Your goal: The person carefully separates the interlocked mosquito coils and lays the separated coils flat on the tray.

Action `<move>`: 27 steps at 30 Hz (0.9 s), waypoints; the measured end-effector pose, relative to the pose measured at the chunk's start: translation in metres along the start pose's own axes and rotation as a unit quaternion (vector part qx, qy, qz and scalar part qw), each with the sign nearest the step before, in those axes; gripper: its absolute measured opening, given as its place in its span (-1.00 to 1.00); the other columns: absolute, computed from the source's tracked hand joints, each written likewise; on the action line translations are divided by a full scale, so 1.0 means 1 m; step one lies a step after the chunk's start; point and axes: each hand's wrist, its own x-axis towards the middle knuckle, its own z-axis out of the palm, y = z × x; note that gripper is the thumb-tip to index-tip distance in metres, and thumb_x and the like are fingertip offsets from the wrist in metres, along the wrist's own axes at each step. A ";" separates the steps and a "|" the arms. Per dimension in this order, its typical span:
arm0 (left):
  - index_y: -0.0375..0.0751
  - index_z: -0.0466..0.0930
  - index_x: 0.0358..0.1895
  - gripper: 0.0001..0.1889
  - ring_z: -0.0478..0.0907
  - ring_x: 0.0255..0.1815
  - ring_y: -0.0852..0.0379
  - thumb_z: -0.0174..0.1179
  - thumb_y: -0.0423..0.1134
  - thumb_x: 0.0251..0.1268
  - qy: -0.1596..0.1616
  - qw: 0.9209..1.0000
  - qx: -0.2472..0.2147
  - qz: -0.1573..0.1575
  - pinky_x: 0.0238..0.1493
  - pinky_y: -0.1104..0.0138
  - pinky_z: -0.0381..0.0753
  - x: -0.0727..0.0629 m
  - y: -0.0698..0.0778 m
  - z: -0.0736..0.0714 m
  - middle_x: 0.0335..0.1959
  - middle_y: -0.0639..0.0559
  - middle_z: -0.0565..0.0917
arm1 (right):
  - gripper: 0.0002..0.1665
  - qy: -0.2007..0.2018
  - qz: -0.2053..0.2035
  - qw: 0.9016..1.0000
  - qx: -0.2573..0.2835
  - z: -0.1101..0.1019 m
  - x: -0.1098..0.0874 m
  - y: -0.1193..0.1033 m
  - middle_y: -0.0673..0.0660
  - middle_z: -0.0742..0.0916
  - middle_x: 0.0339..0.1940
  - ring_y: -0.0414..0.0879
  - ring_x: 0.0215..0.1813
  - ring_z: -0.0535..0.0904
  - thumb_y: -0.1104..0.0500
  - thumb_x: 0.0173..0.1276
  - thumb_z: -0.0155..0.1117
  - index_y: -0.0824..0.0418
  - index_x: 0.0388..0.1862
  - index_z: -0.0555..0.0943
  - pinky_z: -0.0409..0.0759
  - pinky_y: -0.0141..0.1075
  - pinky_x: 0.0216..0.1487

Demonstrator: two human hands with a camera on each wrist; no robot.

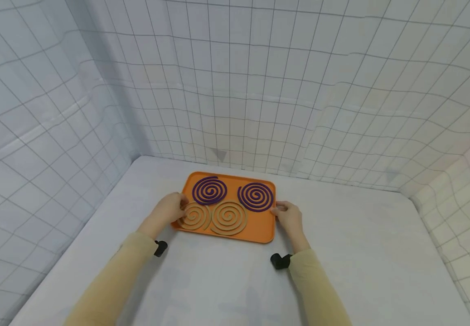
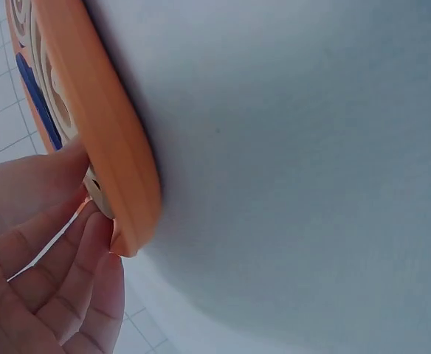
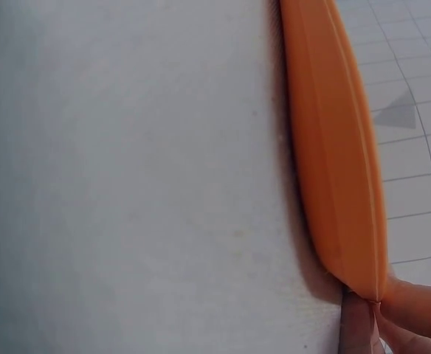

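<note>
An orange rectangular tray (image 1: 259, 228) lies on the white surface with spiral mosquito coils in it. Two purple coils, one at the left (image 1: 209, 190) and one at the right (image 1: 255, 197), lie along its far side. Two tan coils, one (image 1: 194, 216) beside the other (image 1: 229, 218), are nearer, toward the left. My left hand (image 1: 170, 209) grips the tray's left edge, its thumb over the rim by a tan coil in the left wrist view. At the opposite edge, my right hand (image 1: 289, 217) pinches the rim; some of its fingers are cut off in the right wrist view.
White cloth (image 1: 365, 253) covers the work surface. Grid-patterned white curtains (image 1: 259, 90) enclose it at the back and both sides. Black wrist devices sit at the left cuff (image 1: 161, 248) and the right cuff (image 1: 279, 261).
</note>
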 end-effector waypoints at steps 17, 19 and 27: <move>-0.33 0.59 0.09 -0.65 0.57 -0.04 -0.07 0.25 -0.32 0.25 0.010 0.996 0.001 0.093 0.03 0.07 0.60 -0.021 0.052 0.009 -0.02 -0.18 0.64 | -0.57 0.000 -0.003 1.000 -0.002 0.000 -0.001 -0.004 0.24 0.78 -0.21 -0.20 -0.45 0.64 0.14 0.28 0.41 0.26 0.10 0.66 0.46 -0.47 -0.40; -0.32 0.59 0.11 -0.64 0.56 -0.12 0.00 0.27 -0.28 0.27 -0.018 0.994 -0.006 0.111 -0.06 0.12 0.60 -0.023 0.063 0.015 -0.07 -0.13 0.65 | -0.58 0.001 -0.004 1.000 -0.002 0.000 -0.001 -0.003 0.24 0.78 -0.23 -0.21 -0.45 0.63 0.14 0.28 0.41 0.26 0.10 0.66 0.46 -0.48 -0.40; -0.32 0.58 0.13 -0.60 0.48 0.26 -0.25 0.30 -0.20 0.31 -0.049 0.992 0.045 0.105 0.26 -0.07 0.49 -0.032 0.076 0.034 0.19 -0.27 0.58 | -0.58 -0.006 0.000 1.000 -0.003 0.000 -0.002 -0.002 0.23 0.78 -0.21 -0.19 -0.42 0.65 0.15 0.29 0.40 0.26 0.11 0.66 0.49 -0.46 -0.37</move>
